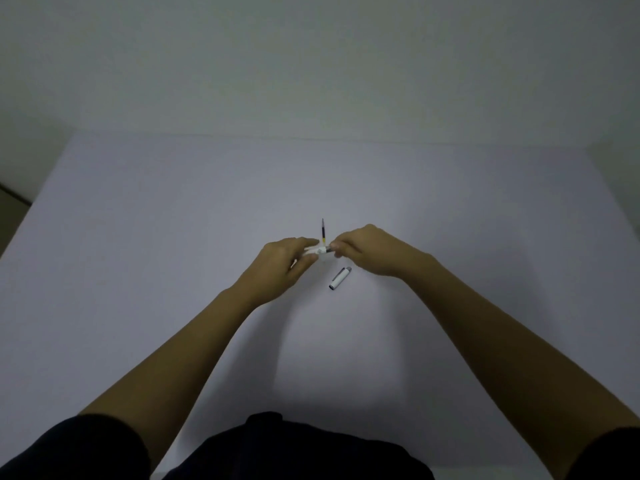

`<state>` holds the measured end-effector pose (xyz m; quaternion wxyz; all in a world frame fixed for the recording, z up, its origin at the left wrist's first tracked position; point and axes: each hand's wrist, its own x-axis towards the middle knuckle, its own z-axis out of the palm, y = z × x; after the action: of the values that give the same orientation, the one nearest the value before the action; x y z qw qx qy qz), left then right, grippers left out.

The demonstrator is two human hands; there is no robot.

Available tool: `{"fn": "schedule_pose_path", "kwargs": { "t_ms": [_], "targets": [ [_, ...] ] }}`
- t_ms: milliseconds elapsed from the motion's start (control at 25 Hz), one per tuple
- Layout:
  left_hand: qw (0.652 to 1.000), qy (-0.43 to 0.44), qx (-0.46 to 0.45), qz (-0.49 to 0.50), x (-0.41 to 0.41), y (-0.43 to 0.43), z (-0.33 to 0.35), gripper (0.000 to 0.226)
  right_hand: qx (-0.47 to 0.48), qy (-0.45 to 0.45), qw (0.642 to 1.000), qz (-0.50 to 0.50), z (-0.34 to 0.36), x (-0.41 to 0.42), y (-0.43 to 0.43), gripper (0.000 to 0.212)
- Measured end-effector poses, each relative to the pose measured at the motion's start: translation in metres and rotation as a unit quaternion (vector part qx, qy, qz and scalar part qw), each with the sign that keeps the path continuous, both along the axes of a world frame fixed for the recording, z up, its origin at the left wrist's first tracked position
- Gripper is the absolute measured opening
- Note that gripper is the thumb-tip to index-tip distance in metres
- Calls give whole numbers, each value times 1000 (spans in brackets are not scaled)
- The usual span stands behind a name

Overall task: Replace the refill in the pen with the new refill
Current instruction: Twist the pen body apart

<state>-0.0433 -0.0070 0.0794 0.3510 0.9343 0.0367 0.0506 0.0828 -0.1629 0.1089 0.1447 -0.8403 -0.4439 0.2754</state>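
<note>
My left hand [282,263] holds a white pen barrel [316,251] above the middle of the table, fingers closed around it. My right hand [367,249] pinches the barrel's dark right end [329,250]; whether that part is screwed on or loose I cannot tell. A thin refill [323,232], dark with a yellow band, lies on the table just behind the hands, pointing away from me. The white pen cap [340,278] with a grey tip lies on the table below my right hand.
The white table [173,220] reaches to a pale wall at the back. Its left edge runs diagonally at the far left. My dark sleeves and clothing fill the bottom of the view.
</note>
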Motion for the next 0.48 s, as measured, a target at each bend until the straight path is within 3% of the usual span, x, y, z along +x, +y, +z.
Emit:
{"fn": "schedule_pose_path", "kwargs": {
  "t_ms": [160,320,480],
  "targets": [
    [1000,25,-16,11,-7,-1,2,20,48,-7,999,-6,10,3,-6,23],
    [999,29,-13,30,-10,-8,5,32,113,-98,988,32,17,0,-10,19],
    [997,37,61,23,-13,-10,7,35,117,-112,986,45,25,-4,-16,29]
  ]
}}
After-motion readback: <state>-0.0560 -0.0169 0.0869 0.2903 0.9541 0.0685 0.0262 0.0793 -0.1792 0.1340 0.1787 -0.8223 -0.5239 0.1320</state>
